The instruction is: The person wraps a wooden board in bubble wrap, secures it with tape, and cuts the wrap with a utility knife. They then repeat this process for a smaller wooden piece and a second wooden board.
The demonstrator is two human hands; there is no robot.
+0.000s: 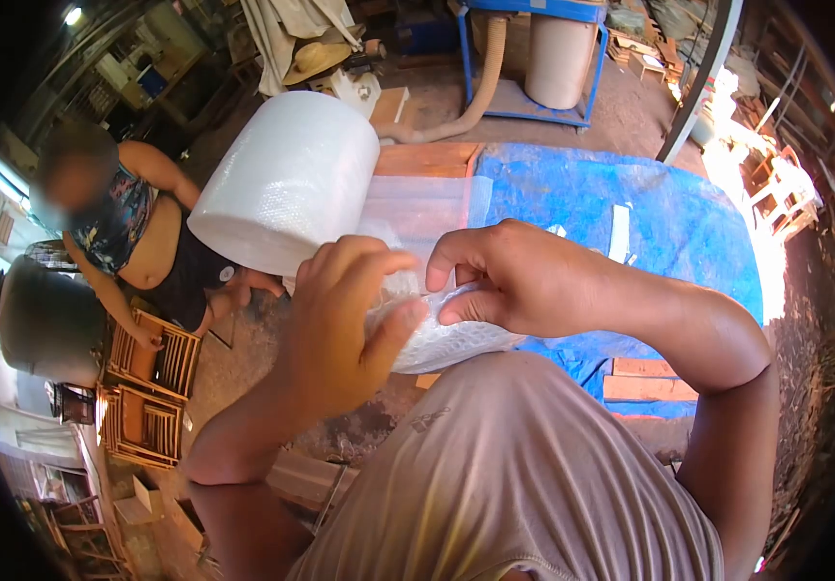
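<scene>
A bundle covered in bubble wrap [456,334] lies in front of my body at the near edge of the blue-covered table. My left hand [335,310] is over its left end, with thumb and forefinger spread apart. My right hand [529,281] has its fingers curled and pinches the wrap at the top of the bundle. Whatever is inside the wrap cannot be made out. Just beyond my left hand stands a large roll of bubble wrap [292,179], and a clear sheet [413,208] of it lies on the table.
A blue tarp [572,194] covers the table, with a white strip [620,232] on it. At left, a person [137,213] is beside folded wooden chairs [151,353]. Behind the table stand a blue-framed machine with a hose [491,68] and a metal post [703,82].
</scene>
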